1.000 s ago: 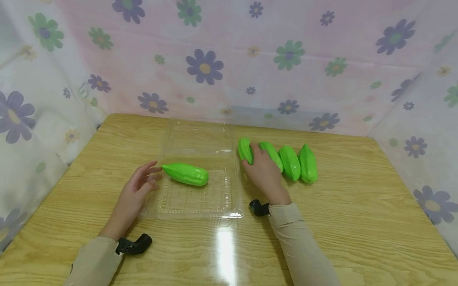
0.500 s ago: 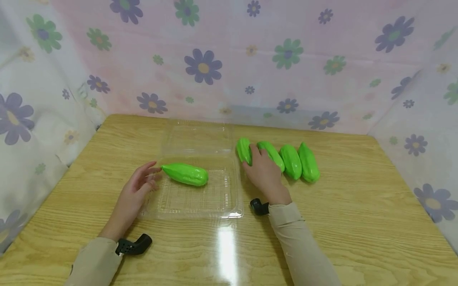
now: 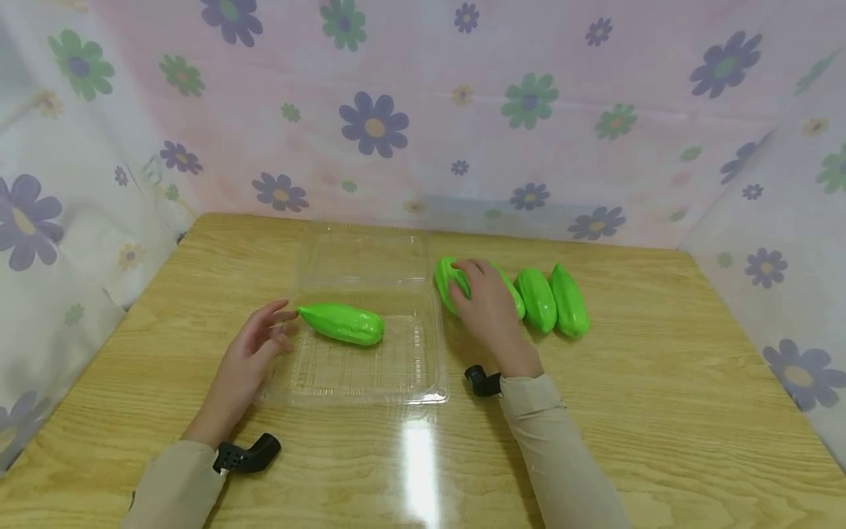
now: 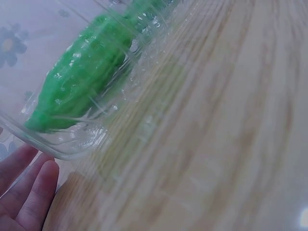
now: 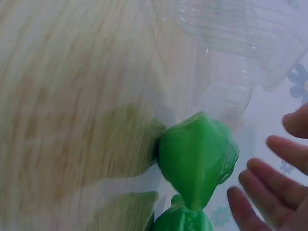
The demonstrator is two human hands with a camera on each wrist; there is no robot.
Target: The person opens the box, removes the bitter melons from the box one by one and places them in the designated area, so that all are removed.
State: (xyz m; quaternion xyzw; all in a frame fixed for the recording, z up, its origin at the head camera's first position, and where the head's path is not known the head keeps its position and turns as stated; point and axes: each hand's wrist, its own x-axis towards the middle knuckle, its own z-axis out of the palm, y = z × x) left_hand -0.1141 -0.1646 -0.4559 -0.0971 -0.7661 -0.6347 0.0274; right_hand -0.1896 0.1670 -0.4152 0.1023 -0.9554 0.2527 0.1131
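A clear plastic clamshell box (image 3: 370, 399) lies unfolded on the table, its lid (image 3: 370, 257) toward the back. One glossy green, ridged vegetable with a pointed tip (image 3: 344, 323) sits in the box's base, tip toward the left. My left hand (image 3: 251, 349) is at the box's left side; its relaxed fingers touch or nearly touch the rim in the left wrist view. My right hand (image 3: 489, 308) hovers over the two leftmost green vegetables (image 3: 444, 290) of a row, partly hiding them. In the right wrist view its spread fingers (image 5: 269, 180) stand apart from the nearest vegetable (image 5: 197, 156).
Two more green vegetables (image 3: 537, 301) (image 3: 570, 303) lie side by side at the row's right end. The wooden table (image 3: 661, 382) meets a flowered cloth (image 3: 423, 110) along its back edge. Black cameras (image 3: 247, 454) are strapped at both wrists.
My right hand has loosened and lifted slightly from the leftmost vegetable, shifting a little right, so more of that vegetable shows. My left hand and the vegetable in the box stay put.
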